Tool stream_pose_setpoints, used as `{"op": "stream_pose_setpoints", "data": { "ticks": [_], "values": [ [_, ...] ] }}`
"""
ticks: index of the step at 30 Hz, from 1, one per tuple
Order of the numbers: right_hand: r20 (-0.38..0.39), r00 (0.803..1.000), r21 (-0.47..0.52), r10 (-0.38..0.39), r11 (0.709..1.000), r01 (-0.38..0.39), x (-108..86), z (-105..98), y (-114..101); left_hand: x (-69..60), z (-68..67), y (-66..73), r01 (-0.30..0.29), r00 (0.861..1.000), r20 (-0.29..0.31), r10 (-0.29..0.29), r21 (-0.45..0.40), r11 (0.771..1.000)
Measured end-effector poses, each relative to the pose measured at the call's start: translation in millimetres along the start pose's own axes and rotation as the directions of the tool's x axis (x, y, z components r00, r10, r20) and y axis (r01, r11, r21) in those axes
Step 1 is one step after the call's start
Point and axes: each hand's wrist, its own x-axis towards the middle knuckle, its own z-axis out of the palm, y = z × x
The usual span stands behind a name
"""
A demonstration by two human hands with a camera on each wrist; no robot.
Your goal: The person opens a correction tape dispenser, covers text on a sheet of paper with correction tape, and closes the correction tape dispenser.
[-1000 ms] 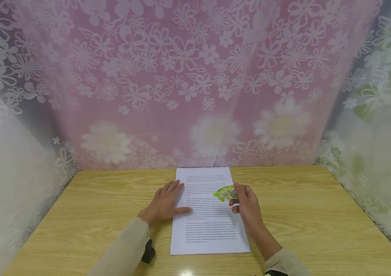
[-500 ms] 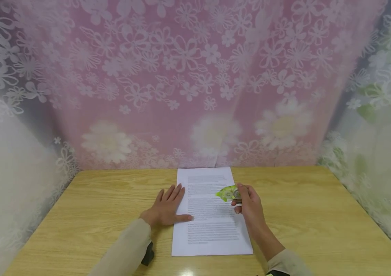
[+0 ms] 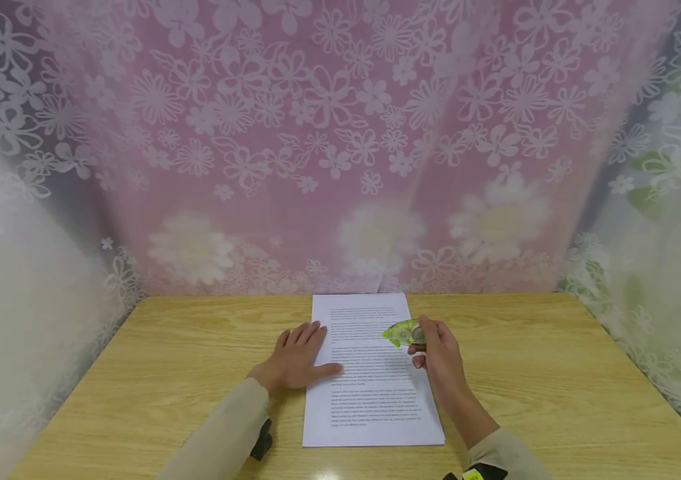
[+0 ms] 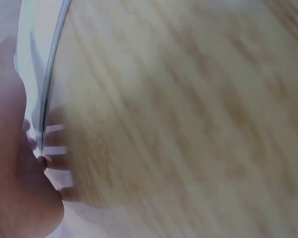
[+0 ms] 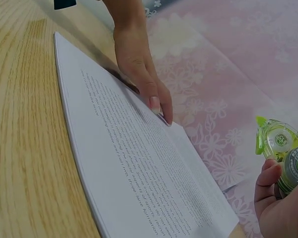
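Note:
A stack of printed paper (image 3: 370,413) lies on the wooden table, its printed side up. My left hand (image 3: 295,360) rests with fingers spread on the stack's left edge, thumb reaching onto the text; the right wrist view also shows this left hand (image 5: 136,62) at the paper's edge. Above the right part of the sheet, my right hand (image 3: 445,363) pinches a green transparent correction tape dispenser (image 3: 403,332), its tip toward the left. In the right wrist view the dispenser (image 5: 280,141) shows its round reels, apart from the paper.
The wooden table (image 3: 532,373) extends on both sides of the stack. A pink floral curtain (image 3: 316,167) hangs behind its back edge, and pale floral curtains (image 3: 670,267) stand at the left and right sides. Black bands show on both wrists.
The whole head view has shifted slightly, so paper and hands sit a little further right. The left hand and the right hand's hold on the dispenser look much the same.

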Motion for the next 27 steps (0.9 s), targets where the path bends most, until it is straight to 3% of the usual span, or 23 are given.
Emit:
{"op": "stream_pose_setpoints", "data": {
  "ticks": [7, 16, 20, 27],
  "values": [
    [-0.045, 0.999, 0.006, -0.008, 1.000, 0.008, 5.4, 1.3, 0.8, 4.6, -0.9, -1.9, -0.013, 0.997, -0.075, 0.016, 0.037, 0.999],
    [-0.190, 0.982, 0.023, -0.010, 1.000, 0.015, 15.9, 0.2, 6.2, 5.6, -3.4, 2.3, 0.017, 1.000, -0.002, -0.017, 0.007, 1.000],
    [-0.205, 0.979, 0.035, 0.003, 0.999, 0.004, 17.5, 1.2, 8.0, 7.4, -3.2, -0.4, 0.038, 0.999, -0.002, -0.038, 0.010, 0.999],
    [-0.200, 0.980, 0.018, 0.004, 1.000, 0.000, 19.2, 4.6, 11.0, 14.5, 1.8, -12.5, 0.023, 0.999, -0.040, -0.021, 0.047, 0.999]
  ]
}}
